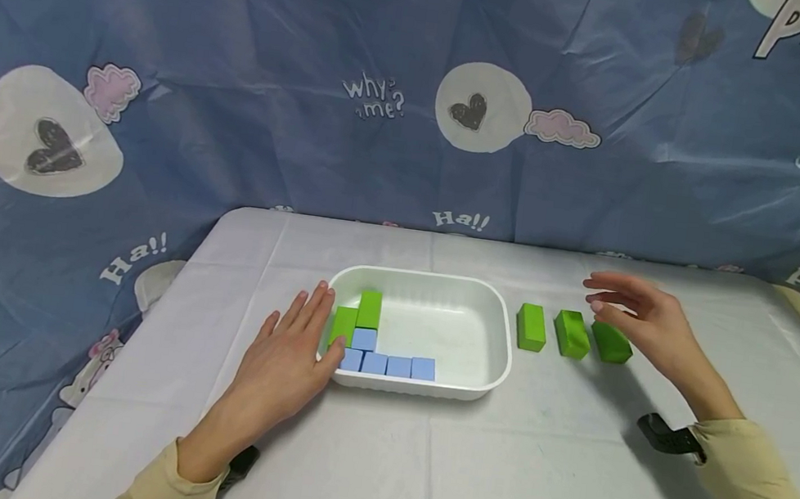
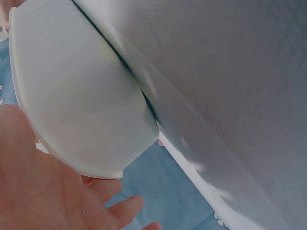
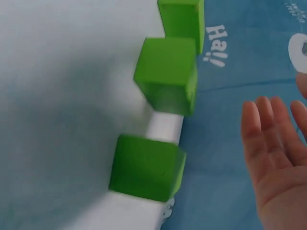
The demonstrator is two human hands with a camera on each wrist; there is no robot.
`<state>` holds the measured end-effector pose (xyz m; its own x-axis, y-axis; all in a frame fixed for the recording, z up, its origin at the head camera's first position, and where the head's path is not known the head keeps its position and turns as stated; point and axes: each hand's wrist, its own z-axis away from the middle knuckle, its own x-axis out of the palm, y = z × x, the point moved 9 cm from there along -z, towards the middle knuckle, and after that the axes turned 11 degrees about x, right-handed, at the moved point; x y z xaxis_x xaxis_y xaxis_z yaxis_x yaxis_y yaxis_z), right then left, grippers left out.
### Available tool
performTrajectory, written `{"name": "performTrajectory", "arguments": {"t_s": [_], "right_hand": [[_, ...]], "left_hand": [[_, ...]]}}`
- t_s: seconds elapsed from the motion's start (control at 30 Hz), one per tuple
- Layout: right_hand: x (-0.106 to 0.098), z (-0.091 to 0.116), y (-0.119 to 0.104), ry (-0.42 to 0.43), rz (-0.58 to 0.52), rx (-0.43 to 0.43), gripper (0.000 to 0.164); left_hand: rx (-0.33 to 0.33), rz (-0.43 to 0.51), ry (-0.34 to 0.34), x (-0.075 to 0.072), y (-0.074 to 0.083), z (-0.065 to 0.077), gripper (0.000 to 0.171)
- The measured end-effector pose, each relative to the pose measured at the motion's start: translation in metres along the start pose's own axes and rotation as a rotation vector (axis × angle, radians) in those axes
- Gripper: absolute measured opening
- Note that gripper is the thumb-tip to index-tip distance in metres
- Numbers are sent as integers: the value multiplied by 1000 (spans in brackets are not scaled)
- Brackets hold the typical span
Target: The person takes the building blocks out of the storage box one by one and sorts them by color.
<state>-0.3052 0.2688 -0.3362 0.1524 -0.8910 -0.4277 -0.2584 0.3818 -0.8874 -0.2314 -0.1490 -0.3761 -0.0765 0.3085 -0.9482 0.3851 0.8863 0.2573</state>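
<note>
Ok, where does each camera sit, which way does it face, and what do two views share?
Head: on the head, facing forward and down at the white rounded rectangular tray and blue printed cloth; the left hand, right hand and beige sleeves show.
Left wrist: on that wrist, facing the tray's outside wall; part of the left hand shows.
Right wrist: on that wrist, facing three green rectangular blocks, cloth beyond; part of the right hand shows.
Shared: head and right wrist both show those blocks.

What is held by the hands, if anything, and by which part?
Nothing: the left hand, fingers straight, only touches the tray; the right hand is empty, near a green block.
</note>
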Motion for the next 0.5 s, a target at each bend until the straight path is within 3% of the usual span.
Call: {"name": "performTrajectory", "arguments": {"t_s": [0.5], "right_hand": [[45,-7,-31,-74,-39,-13,36]], "left_hand": [[4,3,-2,1,-1,0,70]]}}
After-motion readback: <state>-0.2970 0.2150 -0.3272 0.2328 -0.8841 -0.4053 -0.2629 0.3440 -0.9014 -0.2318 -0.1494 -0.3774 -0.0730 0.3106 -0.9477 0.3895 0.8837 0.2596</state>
